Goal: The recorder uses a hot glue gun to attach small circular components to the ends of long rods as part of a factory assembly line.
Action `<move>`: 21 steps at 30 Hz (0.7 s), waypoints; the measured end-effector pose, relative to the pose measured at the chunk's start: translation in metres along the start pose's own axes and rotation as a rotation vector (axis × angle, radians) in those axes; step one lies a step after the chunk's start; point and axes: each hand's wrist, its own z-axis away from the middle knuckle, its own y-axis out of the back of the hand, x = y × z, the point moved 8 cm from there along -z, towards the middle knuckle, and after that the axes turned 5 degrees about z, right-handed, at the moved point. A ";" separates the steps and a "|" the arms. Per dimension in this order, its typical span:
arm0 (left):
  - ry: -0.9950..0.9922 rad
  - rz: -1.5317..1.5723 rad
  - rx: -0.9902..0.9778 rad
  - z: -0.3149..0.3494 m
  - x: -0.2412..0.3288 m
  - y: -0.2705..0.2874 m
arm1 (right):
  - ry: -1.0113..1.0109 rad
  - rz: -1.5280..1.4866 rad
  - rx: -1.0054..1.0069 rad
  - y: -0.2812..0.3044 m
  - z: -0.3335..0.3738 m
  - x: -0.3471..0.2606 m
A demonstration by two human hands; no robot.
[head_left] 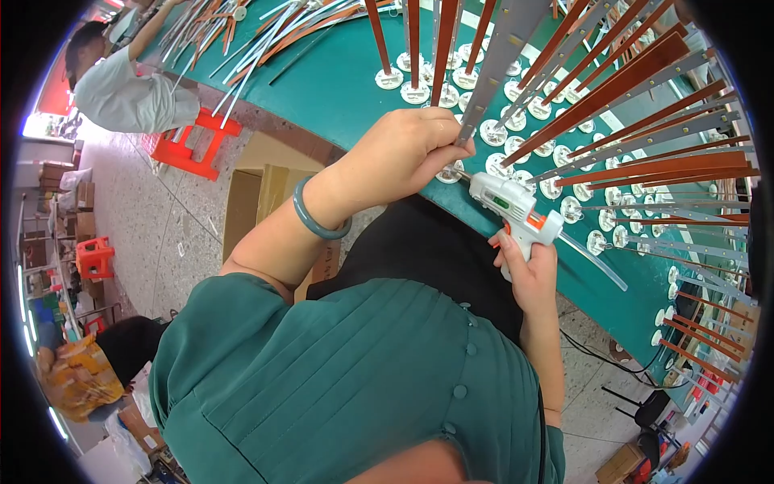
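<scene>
My left hand (419, 149) pinches the lower end of a grey LED strip (492, 73) that stands tall and tilted. Just under those fingers is a round white base (448, 174), partly hidden by the hand. My right hand (528, 266) is wrapped round the handle of a white hot glue gun (501, 196) with an orange trigger. The gun's nozzle points left at this base, close to my left fingertips; I cannot tell whether it touches. A clear glue stick (597, 263) sticks out from the gun's back end.
Upright brown strips (556, 133) and grey strips on round white bases (493, 131) crowd the green table (322, 97). Loose strips (278, 36) lie at the far left. A cardboard box (254, 189), red stool (197, 143) and black cables (601, 351) are nearby. Another person (133, 93) works at left.
</scene>
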 end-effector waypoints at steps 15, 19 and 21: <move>0.107 0.313 -0.162 -0.003 0.002 0.002 | -0.015 -0.160 -0.106 0.002 0.005 0.003; 0.081 0.257 -0.191 -0.006 -0.001 -0.002 | -0.037 -0.171 -0.071 0.004 0.005 0.001; 0.054 0.211 -0.127 -0.007 -0.001 0.001 | -0.042 -0.167 -0.080 0.004 0.005 0.003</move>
